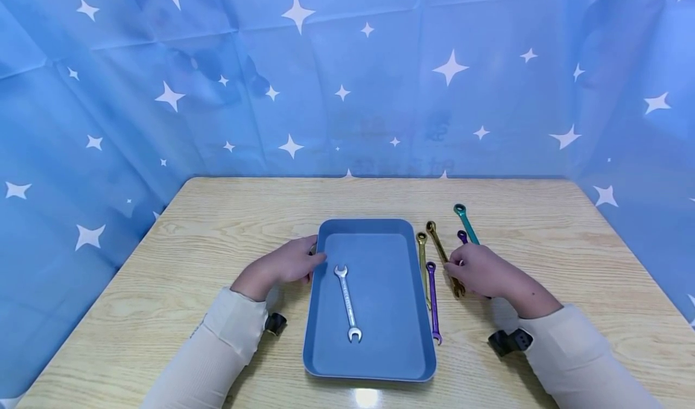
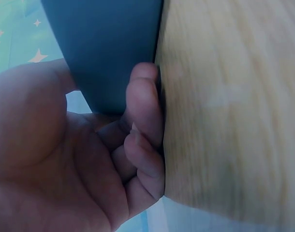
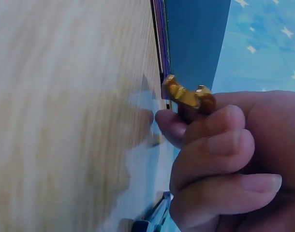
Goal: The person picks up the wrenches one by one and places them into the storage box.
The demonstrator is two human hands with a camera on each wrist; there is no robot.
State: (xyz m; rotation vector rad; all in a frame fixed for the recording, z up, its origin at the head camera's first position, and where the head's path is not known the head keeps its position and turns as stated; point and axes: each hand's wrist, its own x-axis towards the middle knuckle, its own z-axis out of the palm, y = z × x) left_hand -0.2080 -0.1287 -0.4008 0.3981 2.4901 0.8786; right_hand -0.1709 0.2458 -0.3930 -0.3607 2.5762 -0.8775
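My left hand (image 1: 290,260) grips the left side of a blue-grey tray (image 1: 369,361); the thumb lies over the rim. In the left wrist view its fingers (image 2: 146,104) curl against the tray's outer wall, close to the tabletop. Inside the tray lies a silver open-end wrench (image 1: 348,303). To the right of the tray, my right hand (image 1: 480,270) pinches a gold combination wrench (image 1: 437,243) around its shaft. The open jaw end of that wrench shows past the curled fingers (image 3: 210,154) in the right wrist view.
Beside the tray's right edge lie another gold wrench (image 1: 422,258) and a purple wrench (image 1: 433,300). A teal wrench (image 1: 466,222) and a second purple wrench (image 1: 463,236) are partly hidden by my right hand. A starry blue curtain (image 1: 380,83) hangs behind the wooden table (image 1: 244,210).
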